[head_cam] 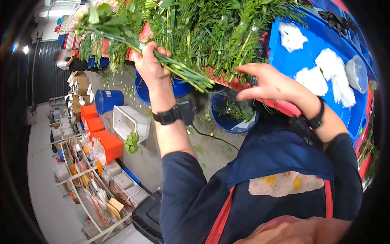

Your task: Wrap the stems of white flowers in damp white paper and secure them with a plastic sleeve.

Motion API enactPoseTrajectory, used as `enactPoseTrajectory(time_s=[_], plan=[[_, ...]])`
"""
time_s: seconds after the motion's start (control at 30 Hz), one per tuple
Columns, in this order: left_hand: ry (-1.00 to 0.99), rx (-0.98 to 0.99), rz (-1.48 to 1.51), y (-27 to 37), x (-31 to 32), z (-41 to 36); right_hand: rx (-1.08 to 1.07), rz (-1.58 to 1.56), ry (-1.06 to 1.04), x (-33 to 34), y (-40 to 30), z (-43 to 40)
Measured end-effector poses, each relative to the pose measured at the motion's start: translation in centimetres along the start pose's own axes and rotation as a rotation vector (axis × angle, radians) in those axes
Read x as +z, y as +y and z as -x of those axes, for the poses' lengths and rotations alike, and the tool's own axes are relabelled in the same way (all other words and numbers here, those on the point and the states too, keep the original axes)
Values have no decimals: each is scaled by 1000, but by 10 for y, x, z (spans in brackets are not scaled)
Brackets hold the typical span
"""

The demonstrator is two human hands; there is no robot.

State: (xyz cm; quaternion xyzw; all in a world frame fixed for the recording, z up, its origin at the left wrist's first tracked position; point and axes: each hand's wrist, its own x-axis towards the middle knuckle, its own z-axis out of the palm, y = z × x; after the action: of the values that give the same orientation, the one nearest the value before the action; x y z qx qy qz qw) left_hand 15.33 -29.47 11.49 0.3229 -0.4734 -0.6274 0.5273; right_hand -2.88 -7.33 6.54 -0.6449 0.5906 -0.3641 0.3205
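Observation:
My left hand (152, 64) is closed around the green stems of a flower bouquet (186, 71). Its leaves and pale blooms point to the upper left, and the cut stem ends point to the lower right. My right hand (268, 80) is to the right of the stem ends, apart from them, with thumb and fingers spread and nothing held. Beyond both hands, piles of leafy green stems (210, 33) cover a red table surface.
At right, a blue tray (286, 65) holds white wet-looking cloths or wads and a clear plastic cup. Under the table edge stand a blue bucket (219, 123) with green clippings and other blue buckets. Orange bins (108, 146), a white tub (143, 122) and shelving are at left; a person stands far off.

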Motion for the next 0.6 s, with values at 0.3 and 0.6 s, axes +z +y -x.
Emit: enactPoseTrajectory(time_s=[0.3,0.6], plan=[[112,-80,145,-20,3,132,93,-876,-139,68,-35,-22],[495,-167,71,-38,-27,161,-417,280,95,89,-19,13]])
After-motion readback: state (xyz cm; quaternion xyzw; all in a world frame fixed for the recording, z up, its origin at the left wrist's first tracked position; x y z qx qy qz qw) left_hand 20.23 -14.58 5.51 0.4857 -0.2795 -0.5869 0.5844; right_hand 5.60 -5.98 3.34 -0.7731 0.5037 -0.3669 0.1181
